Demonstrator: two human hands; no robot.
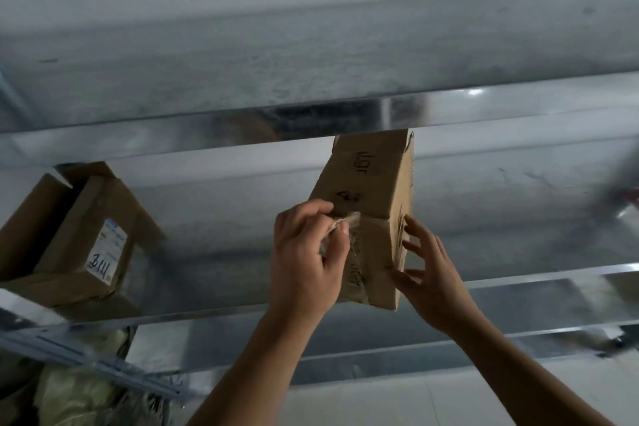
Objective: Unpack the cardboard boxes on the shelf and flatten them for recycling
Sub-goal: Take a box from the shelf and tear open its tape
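Left hand pinches a tape end on the box, mid-frame on the shelf. Right hand, fingers straight, braces its side. Looks like the unsealing step, so next is a steady peel. Its print's unreadable; the left box has a label reading something like "3111".

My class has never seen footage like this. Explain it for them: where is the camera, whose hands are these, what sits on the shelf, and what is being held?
No machine here: one camera sits on a person's head, so you see their own hands. A small cardboard box stands on a metal shelf; a second box with a white label sits further left. The left hand pinches a strip of tape at the small box's edge; the right hand lays straight fingers against its side.
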